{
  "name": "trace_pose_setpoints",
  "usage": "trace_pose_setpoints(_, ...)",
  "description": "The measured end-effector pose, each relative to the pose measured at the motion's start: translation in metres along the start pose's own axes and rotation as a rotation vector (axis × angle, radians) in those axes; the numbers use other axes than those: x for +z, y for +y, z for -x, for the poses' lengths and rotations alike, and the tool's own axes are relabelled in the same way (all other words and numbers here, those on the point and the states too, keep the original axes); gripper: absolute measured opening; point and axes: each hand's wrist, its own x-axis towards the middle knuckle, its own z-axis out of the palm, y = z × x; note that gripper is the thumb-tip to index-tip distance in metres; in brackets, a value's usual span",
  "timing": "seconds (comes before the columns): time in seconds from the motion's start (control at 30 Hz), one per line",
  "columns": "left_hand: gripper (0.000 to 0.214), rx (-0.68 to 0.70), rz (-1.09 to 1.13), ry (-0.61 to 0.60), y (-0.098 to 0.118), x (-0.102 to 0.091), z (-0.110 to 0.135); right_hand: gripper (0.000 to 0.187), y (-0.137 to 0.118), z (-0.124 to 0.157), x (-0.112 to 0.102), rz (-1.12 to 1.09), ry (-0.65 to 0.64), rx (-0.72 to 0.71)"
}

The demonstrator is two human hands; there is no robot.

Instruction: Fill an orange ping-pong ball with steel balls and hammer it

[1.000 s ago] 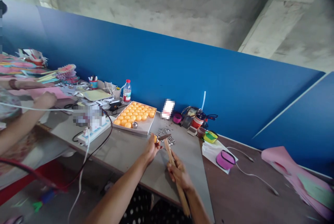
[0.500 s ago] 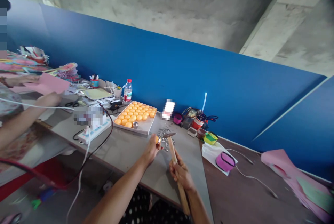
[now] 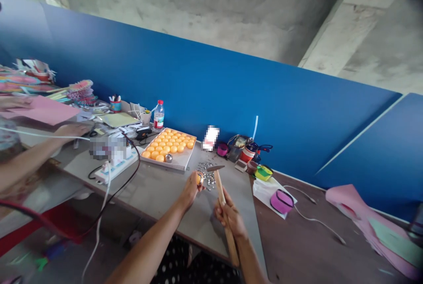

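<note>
My left hand [image 3: 189,190] grips an orange ball [image 3: 198,179] with shiny metal on its right side; its fingers partly cover it. The wooden handle of a hammer [image 3: 219,189] is in my right hand [image 3: 231,217], with the narrow metal head just above and right of the ball, apart from it. Small silvery pieces [image 3: 209,183] lie scattered on the grey table behind both hands. Beyond my left hand, a shallow white tray [image 3: 180,164] holds rows of orange balls [image 3: 168,145] and one silver-covered ball [image 3: 168,158].
A power strip [image 3: 117,167] with cables stands left of the tray, a bottle [image 3: 159,115] behind it. Along the blue partition are a phone [image 3: 210,137] and small containers. A purple pouch [image 3: 281,200] lies right. At far left a co-worker's hand [image 3: 71,130] is near pink paper [image 3: 49,110].
The hammer head has risen slightly away from the ball. My view has shifted a little. At the left, a co-worker's near hand has moved off the pink paper, which now lies lower.
</note>
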Motion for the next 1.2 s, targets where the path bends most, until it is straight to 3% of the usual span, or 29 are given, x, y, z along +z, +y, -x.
trace_pose_setpoints(0.17,0.034,0.083,-0.175,-0.046,-0.001,0.002,0.003,0.078,0.002,-0.001,-0.002,0.057,-0.045,0.114)
trace_pose_setpoints(0.3,0.037,0.095,-0.194,-0.058,-0.001,0.002,0.003,0.078,0.0,0.0,-0.001,0.0,0.004,0.02)
trace_pose_setpoints(0.47,0.037,0.098,-0.177,-0.051,-0.001,0.0,0.001,0.084,0.001,0.0,0.0,0.078,-0.027,0.119)
trace_pose_setpoints(0.6,0.04,0.083,-0.178,-0.037,-0.001,-0.001,0.0,0.082,0.002,0.001,-0.001,0.032,0.0,0.033)
trace_pose_setpoints(0.73,0.044,0.078,-0.155,-0.021,-0.001,-0.002,-0.003,0.08,0.002,0.002,-0.001,0.121,-0.035,0.125)
trace_pose_setpoints(0.9,0.049,0.052,-0.159,-0.007,-0.002,-0.004,-0.006,0.076,0.001,0.003,-0.001,0.016,-0.014,0.018)
trace_pose_setpoints(1.07,0.048,0.046,-0.129,-0.004,-0.003,-0.006,-0.009,0.08,0.002,0.003,0.001,0.11,-0.025,0.125)
trace_pose_setpoints(1.2,0.046,0.028,-0.11,0.017,-0.005,-0.007,-0.011,0.08,0.001,0.003,0.001,0.039,-0.006,0.05)
